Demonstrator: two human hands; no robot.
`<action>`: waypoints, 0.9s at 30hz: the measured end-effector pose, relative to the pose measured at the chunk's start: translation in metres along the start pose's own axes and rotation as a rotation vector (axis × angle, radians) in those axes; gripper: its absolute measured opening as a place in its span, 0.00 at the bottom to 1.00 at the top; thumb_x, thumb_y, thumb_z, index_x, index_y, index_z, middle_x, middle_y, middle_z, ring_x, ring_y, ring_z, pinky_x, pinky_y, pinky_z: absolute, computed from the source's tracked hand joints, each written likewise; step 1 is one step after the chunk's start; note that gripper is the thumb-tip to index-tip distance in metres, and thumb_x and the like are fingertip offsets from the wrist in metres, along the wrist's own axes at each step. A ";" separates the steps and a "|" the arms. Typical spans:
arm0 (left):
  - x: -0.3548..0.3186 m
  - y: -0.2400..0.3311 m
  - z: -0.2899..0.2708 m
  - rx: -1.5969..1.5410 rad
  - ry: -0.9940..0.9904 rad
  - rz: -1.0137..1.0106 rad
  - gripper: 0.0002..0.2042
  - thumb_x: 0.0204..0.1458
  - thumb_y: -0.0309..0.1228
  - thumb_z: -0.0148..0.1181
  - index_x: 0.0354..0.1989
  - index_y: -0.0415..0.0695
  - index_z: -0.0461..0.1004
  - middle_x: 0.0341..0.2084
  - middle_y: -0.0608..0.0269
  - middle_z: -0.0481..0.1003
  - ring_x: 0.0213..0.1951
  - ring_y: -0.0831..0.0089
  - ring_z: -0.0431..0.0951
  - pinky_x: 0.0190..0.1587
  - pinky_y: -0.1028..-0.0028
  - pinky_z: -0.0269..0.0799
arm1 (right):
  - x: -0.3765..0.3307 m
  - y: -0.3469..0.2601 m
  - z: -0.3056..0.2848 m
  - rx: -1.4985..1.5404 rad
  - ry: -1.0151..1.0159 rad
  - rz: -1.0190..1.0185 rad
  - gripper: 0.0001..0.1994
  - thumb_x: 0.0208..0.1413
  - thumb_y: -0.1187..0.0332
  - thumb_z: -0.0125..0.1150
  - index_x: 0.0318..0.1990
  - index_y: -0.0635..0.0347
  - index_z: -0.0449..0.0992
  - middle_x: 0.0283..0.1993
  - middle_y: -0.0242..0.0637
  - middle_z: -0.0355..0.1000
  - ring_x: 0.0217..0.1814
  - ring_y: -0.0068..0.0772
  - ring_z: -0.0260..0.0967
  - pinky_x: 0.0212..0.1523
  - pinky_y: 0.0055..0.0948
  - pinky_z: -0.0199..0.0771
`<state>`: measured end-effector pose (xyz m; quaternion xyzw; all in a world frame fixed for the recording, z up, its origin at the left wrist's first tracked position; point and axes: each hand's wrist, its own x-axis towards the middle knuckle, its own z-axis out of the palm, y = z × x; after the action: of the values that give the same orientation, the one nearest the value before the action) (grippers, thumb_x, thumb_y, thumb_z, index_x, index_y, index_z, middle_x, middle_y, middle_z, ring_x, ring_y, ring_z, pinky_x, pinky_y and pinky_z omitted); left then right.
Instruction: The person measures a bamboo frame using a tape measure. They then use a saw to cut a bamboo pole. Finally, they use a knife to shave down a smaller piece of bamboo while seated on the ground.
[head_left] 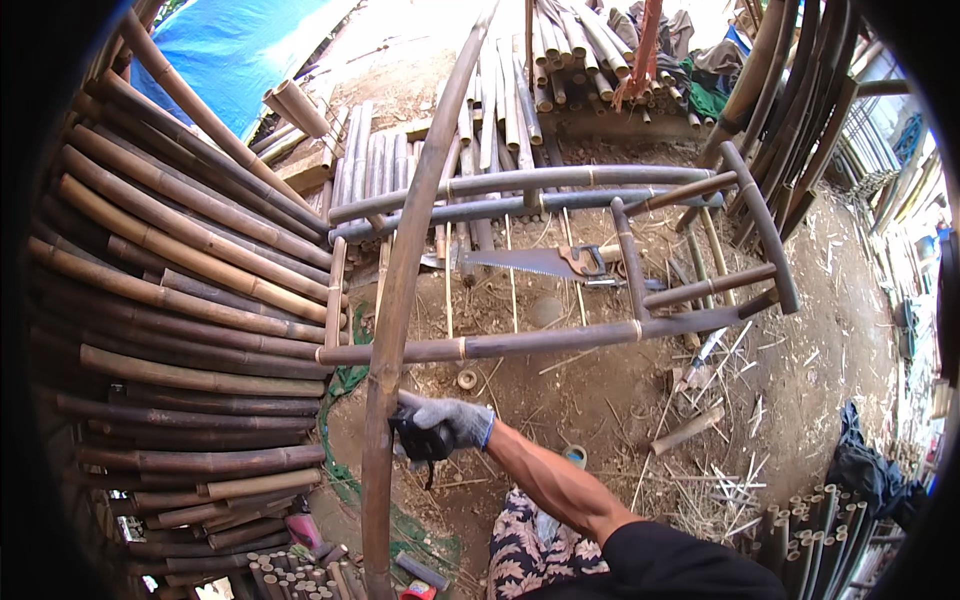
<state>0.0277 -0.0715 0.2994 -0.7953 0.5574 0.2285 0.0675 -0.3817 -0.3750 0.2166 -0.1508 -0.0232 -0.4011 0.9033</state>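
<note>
My right hand (455, 422), in a grey glove with a blue cuff, is closed around a small black boxy tool (422, 437) with a dangling strap. Its exact kind is not clear. Hand and tool are right against a long dark bamboo pole (412, 240), which runs from the top of the view to the lower edge. Beyond the pole lies a bamboo frame (550, 343) of long rails joined by short crosspieces. A handsaw (535, 262) with a wooden handle shows through the frame's opening. My left hand is out of view.
Stacked bamboo poles (200, 295) fill the left side. Further bamboo bundles lie at the back near a blue tarp (225, 55). Shavings and a bamboo offcut (688, 430) litter the dirt floor (800, 350). Cut bamboo tubes (815, 540) stand at lower right.
</note>
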 end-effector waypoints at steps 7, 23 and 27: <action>0.143 0.155 0.020 -0.354 0.011 0.391 0.31 0.39 0.39 0.73 0.51 0.38 0.69 0.35 0.48 0.78 0.39 0.50 0.80 0.42 0.58 0.75 | -0.016 -0.029 0.045 -0.218 0.175 -0.085 0.42 0.48 0.56 0.71 0.68 0.50 0.53 0.46 0.41 0.69 0.38 0.39 0.75 0.34 0.40 0.81; 0.201 0.438 0.078 -0.628 0.050 0.770 0.25 0.39 0.36 0.71 0.47 0.43 0.72 0.32 0.50 0.80 0.38 0.53 0.83 0.41 0.59 0.78 | -0.108 -0.132 0.042 -0.921 0.639 -0.102 0.37 0.47 0.63 0.68 0.64 0.63 0.58 0.41 0.34 0.68 0.38 0.22 0.67 0.37 0.22 0.71; 0.172 0.354 0.086 -0.571 -0.033 0.682 0.24 0.38 0.35 0.70 0.46 0.42 0.73 0.31 0.51 0.80 0.36 0.54 0.83 0.42 0.61 0.78 | -0.120 -0.132 0.060 -0.680 0.622 -0.132 0.49 0.48 0.65 0.68 0.73 0.60 0.42 0.41 0.36 0.68 0.33 0.25 0.69 0.25 0.27 0.72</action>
<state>-0.2745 -0.3182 0.1996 -0.5491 0.7013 0.3950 -0.2251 -0.5545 -0.3552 0.2878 -0.3090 0.3718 -0.4686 0.7394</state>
